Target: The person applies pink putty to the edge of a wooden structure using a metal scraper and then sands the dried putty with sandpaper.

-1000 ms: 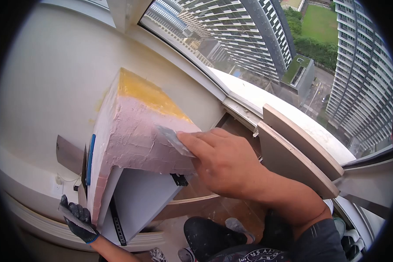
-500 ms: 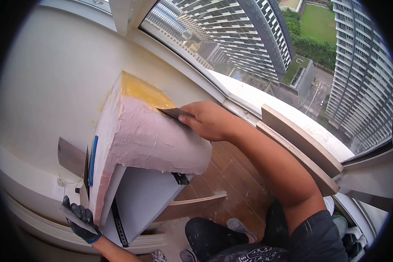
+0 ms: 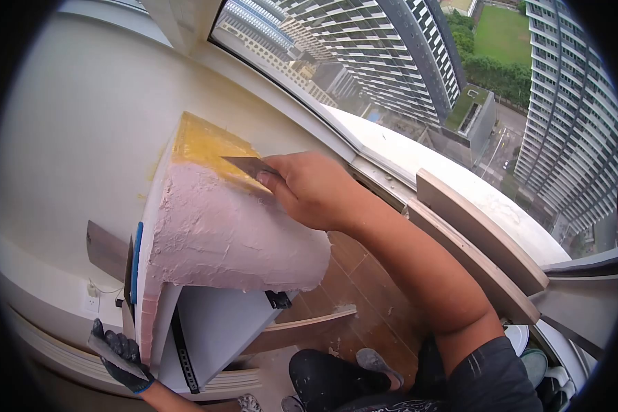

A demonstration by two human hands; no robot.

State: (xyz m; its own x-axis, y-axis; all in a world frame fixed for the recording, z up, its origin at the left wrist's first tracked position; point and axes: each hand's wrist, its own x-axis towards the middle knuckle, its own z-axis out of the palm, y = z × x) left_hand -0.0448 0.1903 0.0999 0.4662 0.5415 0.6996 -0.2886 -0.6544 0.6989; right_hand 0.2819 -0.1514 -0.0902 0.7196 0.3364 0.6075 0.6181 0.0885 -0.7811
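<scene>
My bare right hand (image 3: 316, 189) grips a thin dark scraper blade (image 3: 244, 165) with its edge on the yellow upper band (image 3: 216, 137) of a curved furniture piece. Below the yellow, pink putty (image 3: 233, 226) covers the rounded side, rough at the left and smoother toward the right. My left hand (image 3: 123, 357), in a dark glove with a blue cuff, is closed around a flat grey scraper (image 3: 113, 349) by the lower left corner of the piece. Near that hand, a blue strip (image 3: 138, 261) and a grey metal blade (image 3: 108, 250) stand along the left edge.
Under the putty is a grey-white cabinet panel (image 3: 220, 323) with a black drawer slide (image 3: 183, 350). Curved boards (image 3: 474, 254) lean by the window at the right. Another curved board (image 3: 302, 329) lies on the wooden floor (image 3: 364, 295). A wall socket (image 3: 91, 300) is at the left.
My right hand and its scraper have moved up and left across the yellow band, baring more yellow below. The left hand has hardly moved; the view has shifted slightly.
</scene>
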